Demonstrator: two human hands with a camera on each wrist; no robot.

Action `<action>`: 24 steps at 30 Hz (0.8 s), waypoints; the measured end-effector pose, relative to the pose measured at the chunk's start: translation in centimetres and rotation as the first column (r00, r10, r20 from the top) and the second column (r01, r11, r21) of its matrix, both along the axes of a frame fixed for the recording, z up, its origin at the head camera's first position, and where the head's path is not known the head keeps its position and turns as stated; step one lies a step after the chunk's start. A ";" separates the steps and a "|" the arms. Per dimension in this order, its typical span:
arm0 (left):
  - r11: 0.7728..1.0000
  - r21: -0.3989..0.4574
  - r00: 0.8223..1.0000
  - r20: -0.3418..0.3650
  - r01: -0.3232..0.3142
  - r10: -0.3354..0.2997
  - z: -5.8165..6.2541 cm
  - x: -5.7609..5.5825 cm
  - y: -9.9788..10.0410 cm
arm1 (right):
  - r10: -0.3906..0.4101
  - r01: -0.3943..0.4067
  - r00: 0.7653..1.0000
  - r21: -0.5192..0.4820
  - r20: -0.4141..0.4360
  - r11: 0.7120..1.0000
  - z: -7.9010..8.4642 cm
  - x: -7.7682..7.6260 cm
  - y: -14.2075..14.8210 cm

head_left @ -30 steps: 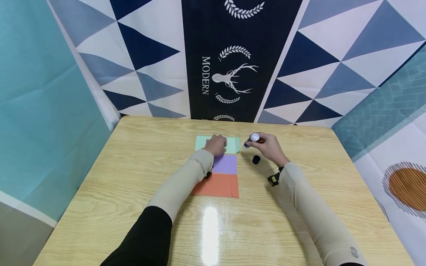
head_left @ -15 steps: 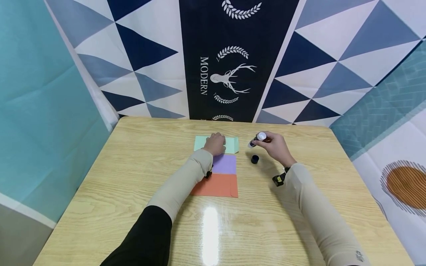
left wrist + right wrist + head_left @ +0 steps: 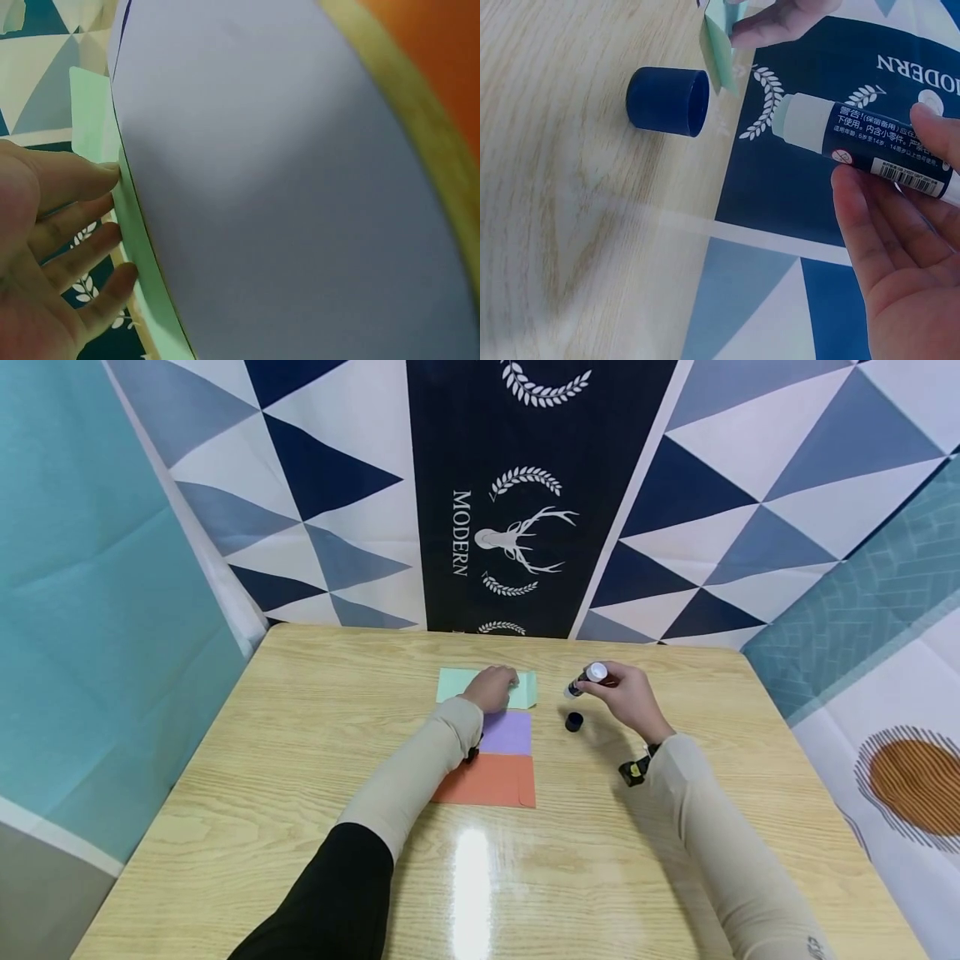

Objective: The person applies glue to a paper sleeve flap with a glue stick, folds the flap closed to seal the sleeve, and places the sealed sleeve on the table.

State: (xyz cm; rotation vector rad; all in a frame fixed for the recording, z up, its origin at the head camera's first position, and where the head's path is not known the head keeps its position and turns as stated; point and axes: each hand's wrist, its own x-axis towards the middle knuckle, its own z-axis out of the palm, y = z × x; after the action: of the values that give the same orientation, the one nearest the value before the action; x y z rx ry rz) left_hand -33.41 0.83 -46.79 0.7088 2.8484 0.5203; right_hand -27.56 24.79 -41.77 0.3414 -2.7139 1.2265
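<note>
A smooth turquoise cloth [image 3: 105, 568] hangs at the far left, beside the table [image 3: 315, 718], whose pale wood grain takes a glossy streak of light. On it, an orange envelope [image 3: 498, 781], flat and oblong with a rounded flap line at its right end, lies nearest the person. Beyond it is the matt, straight-edged purple paper [image 3: 512, 732], and farthest off the mint-green envelope [image 3: 454, 683], its creased right end bent up. The left hand [image 3: 491, 690] rests on the green one with fingers loosely extended, touching rather than clasping it. What the envelopes contain is hidden. Just right of the papers sits a short, dark plastic cap [image 3: 667, 101], a cylinder with its round mouth showing, its inside too shadowed to read. Above the cap, the right hand [image 3: 632, 697] grasps the glue stick [image 3: 885, 146] between thumb and fingers, tilted, clear of the table: a dark-labelled tube with white ends, a barcode and a pale tip.
</note>
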 end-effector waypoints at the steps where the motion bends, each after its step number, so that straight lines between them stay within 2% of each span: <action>1: 1.000 -0.019 1.000 -0.004 0.004 -0.004 0.1 0.1 0.1 | -0.002 0.002 1.000 0.001 -0.002 1.000 0.0 0.0 0.0; 5: 0.993 -0.116 1.000 -0.004 0.028 -0.029 0.4 0.4 0.6 | -0.006 0.006 1.000 0.011 -0.002 1.000 -0.2 0.2 0.2; 9: 0.983 -0.178 0.999 0.039 0.039 -0.033 0.5 0.7 1.0 | -0.007 0.007 1.000 0.009 0.004 1.000 -0.4 0.3 0.4; 14: 0.982 -0.185 0.997 0.074 0.040 -0.027 0.5 0.8 1.2 | -0.009 0.009 1.000 0.006 0.009 1.000 -0.5 0.5 0.5; 24: 0.972 -0.223 0.996 0.058 0.073 -0.062 0.6 0.6 1.4 | 0.008 -0.008 1.000 0.003 0.023 1.000 -0.5 0.3 0.4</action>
State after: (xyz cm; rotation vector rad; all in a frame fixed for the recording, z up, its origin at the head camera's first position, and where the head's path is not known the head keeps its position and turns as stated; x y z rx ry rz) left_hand -32.83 2.27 -46.20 0.7359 2.7646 0.1969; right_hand -27.24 25.19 -42.29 0.3408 -2.7370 1.2362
